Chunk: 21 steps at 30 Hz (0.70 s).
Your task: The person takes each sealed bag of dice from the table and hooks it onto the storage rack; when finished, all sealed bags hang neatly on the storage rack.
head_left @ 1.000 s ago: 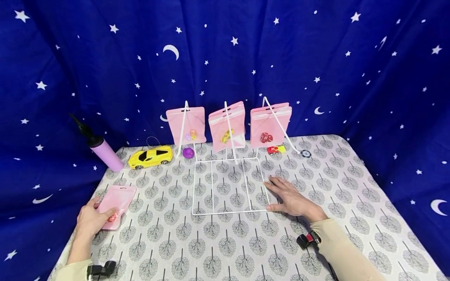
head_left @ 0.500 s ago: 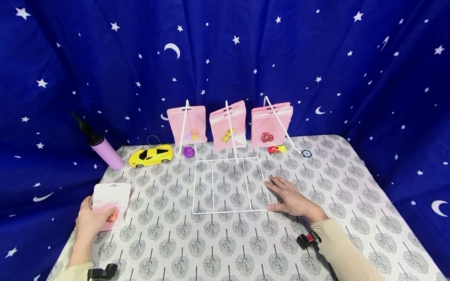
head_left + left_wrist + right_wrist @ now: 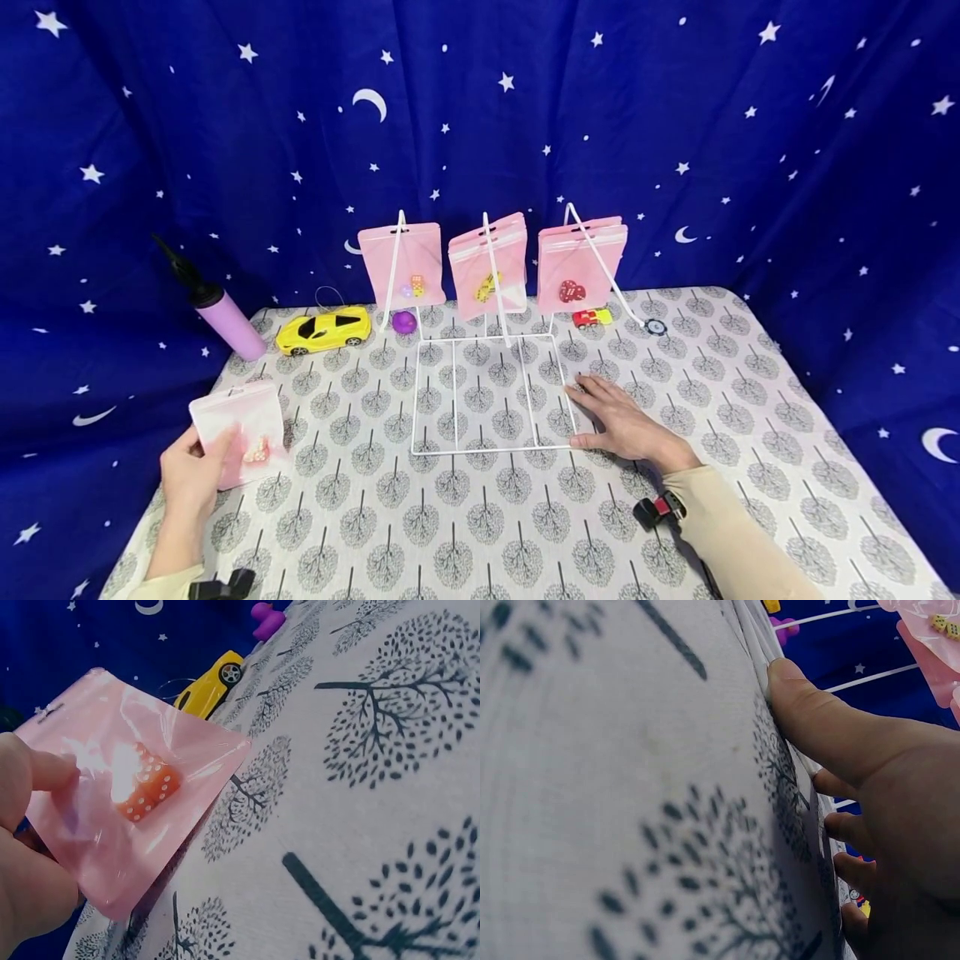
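My left hand point(image 3: 187, 479) pinches a pink zip pouch point(image 3: 243, 410) between thumb and fingers at the table's left side, the pouch tilted up off the cloth. Orange dice with white dots point(image 3: 150, 791) show through its clear front in the left wrist view, partly washed out by glare. My right hand point(image 3: 618, 425) rests with fingers extended at the right edge of a white wire rack point(image 3: 480, 451), thumb by its front corner. Pink pouches hang from the rack's three hooks: the left pouch point(image 3: 382, 258), the middle pouches point(image 3: 467, 265) and the right pouches point(image 3: 553, 267), with dice visible inside.
Along the back stand a lilac hand pump point(image 3: 232, 325), a yellow toy car point(image 3: 322, 331), a purple rubber duck point(image 3: 267, 622), a small red and yellow toy car point(image 3: 591, 317) and a round dark disc point(image 3: 655, 327). A blue starry curtain point(image 3: 675, 108) hangs behind the table.
My left hand has lifted and turned the pouch from lying on the cloth to a raised tilt, its dice shifting to the right. The right hand stays at the rack.
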{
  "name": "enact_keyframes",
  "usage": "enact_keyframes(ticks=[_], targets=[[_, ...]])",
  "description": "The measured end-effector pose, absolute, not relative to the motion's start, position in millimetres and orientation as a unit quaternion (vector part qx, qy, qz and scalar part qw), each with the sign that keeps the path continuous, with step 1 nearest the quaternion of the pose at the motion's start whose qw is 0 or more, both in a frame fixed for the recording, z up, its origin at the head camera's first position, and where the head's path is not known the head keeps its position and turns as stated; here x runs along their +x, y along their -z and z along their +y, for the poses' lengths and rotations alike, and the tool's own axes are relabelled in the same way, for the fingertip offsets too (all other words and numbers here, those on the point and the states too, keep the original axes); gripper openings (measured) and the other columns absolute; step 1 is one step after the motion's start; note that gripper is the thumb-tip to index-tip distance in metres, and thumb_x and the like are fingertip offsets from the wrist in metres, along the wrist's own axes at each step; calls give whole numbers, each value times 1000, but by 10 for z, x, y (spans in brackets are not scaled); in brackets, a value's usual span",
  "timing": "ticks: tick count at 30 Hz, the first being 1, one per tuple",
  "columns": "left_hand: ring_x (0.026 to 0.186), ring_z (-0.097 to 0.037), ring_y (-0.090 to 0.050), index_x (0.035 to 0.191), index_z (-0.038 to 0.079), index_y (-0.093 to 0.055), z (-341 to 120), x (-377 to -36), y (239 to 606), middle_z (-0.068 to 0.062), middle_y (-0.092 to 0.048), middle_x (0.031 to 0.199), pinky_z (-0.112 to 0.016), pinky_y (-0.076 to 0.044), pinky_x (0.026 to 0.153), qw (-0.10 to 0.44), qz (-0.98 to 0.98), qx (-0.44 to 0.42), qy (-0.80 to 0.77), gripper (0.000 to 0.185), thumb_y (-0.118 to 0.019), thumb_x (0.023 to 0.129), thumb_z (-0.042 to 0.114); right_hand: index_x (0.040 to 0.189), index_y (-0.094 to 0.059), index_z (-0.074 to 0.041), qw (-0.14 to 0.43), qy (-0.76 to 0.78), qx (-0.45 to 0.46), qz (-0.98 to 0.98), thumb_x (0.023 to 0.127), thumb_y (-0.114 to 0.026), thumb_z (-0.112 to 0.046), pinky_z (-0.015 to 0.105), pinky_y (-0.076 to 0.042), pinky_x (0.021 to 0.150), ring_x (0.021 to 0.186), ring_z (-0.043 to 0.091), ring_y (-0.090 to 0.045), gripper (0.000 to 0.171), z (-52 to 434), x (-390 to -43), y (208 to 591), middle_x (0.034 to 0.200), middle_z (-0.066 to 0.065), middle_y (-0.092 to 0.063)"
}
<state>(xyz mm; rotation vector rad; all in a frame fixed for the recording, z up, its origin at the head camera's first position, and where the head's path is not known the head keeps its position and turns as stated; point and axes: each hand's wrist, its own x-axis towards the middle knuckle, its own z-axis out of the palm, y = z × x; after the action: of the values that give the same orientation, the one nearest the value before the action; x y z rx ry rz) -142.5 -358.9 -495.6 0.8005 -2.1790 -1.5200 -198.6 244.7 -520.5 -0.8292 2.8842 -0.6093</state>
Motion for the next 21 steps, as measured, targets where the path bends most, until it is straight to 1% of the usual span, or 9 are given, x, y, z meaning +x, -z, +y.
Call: enact_keyframes(ticks=[1,2,5,9,13,15,21], targets=[[64,8,-54,95,20,-70,-3573,-1425,4945,24,-60,68,-8,-48,54,195,-755,276,562,13,-75,84,13,149,-37,-7,37,199,-272,941,82,-71,-49,67,-15,115,142,51,-21,86,2448,-1986,5208,155,29,-24],[64,8,-56,91,24,-70,-3559,-1425,4932,23,-61,68,-8,-48,53,206,-736,268,586,16,-75,84,10,149,-37,-7,36,198,-272,941,82,-71,-49,67,-15,115,142,51,-21,86,2448,-1987,5211,155,29,-24],[63,5,-58,84,26,-70,-3516,-1417,4888,18,-64,68,-8,-50,54,228,-708,244,623,22,-74,84,5,149,-37,-6,37,199,-271,941,82,-71,-48,67,-14,115,142,51,-21,86,2446,-1994,5217,155,29,-24],[65,4,-61,86,21,-71,-3464,-1408,4810,15,-67,71,-9,-51,56,240,-696,220,639,19,-73,84,2,150,-35,-8,50,201,-266,941,83,-70,-49,65,-11,116,144,49,-18,87,2440,-2000,5211,157,27,-22],[69,2,-64,90,15,-72,-3391,-1396,4696,12,-70,75,-11,-54,58,234,-676,199,670,17,-72,84,-1,151,-35,-8,55,201,-265,941,83,-70,-50,65,-11,117,144,49,-17,87,2437,-2003,5206,157,27,-21],[68,1,-65,91,14,-72,-3337,-1380,4623,10,-71,75,-12,-55,58,234,-672,188,677,17,-71,84,-2,150,-35,-8,55,201,-265,941,83,-70,-50,65,-11,117,144,49,-17,87,2436,-2003,5203,157,27,-21],[65,-2,-68,90,7,-72,-3157,-1331,4364,6,-73,73,-14,-56,57,265,-676,130,675,17,-69,83,-8,150,-35,-7,51,205,-268,940,83,-70,-50,65,-11,116,144,49,-17,87,2439,-2000,5205,157,27,-22]])
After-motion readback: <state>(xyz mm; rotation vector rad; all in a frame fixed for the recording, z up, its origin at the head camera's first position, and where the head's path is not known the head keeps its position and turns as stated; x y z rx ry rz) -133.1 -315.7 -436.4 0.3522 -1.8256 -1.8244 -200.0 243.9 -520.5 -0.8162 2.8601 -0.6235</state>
